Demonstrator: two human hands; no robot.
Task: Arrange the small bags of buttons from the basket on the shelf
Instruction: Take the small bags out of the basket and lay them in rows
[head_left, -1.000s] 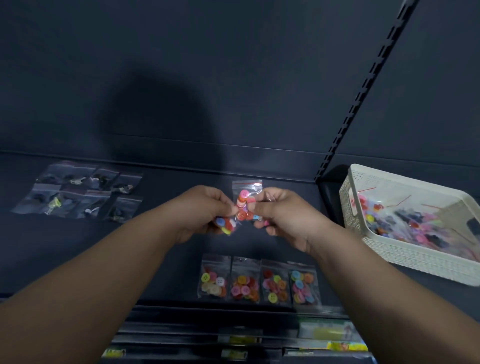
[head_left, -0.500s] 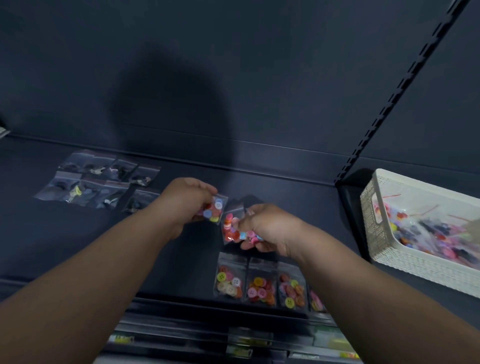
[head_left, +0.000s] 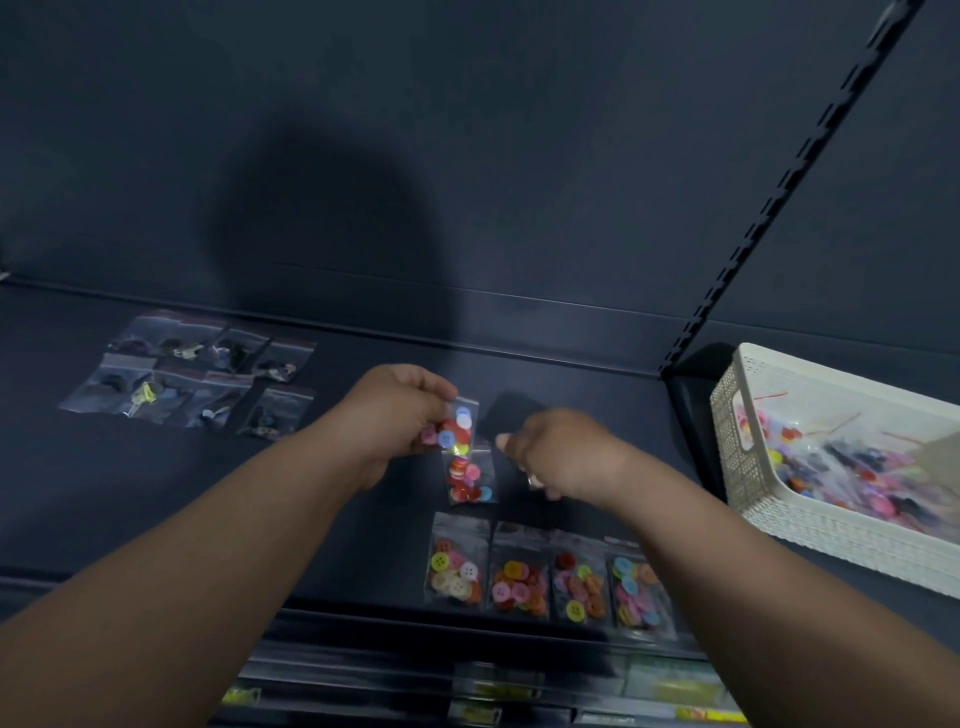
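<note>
- The right hand (head_left: 563, 457) shows only its back. Its fingers curl down out of sight beneath it, so I cannot tell whether they grip anything. The thumb points left, and a ring (head_left: 533, 480) sits on one finger.
- The basket (head_left: 748, 467), white with a perforated wall, stands at the right end of the shelf (head_left: 156, 499) and is cut off by the frame edge. The bags inside it are a blur of colours.
- The right forearm covers part of the last bag in the row of four bags (head_left: 519, 577), which lie side by side at the shelf's front edge.
- A group of darker bags (head_left: 192, 374) lies well to the left on the shelf; what they hold is too dim to make out.
- The lower shelf (head_left: 467, 691) beneath is blurred, with only yellow patches showing.
- The bag of buttons (head_left: 457, 428) is a small clear plastic pouch holding red, blue, white, pink and yellow-green buttons.
- The left hand (head_left: 397, 415) pinches this bag, fingers curled close together over its left part. The rest of the bag sticks out to the right of the fingertips, above the shelf.
- A second bag (head_left: 470, 478) of mostly red and pink buttons lies flat on the shelf just under the held one, between the two hands and behind the row.
- Its right edge is just beside the right thumb; whether they touch cannot be told.
</note>
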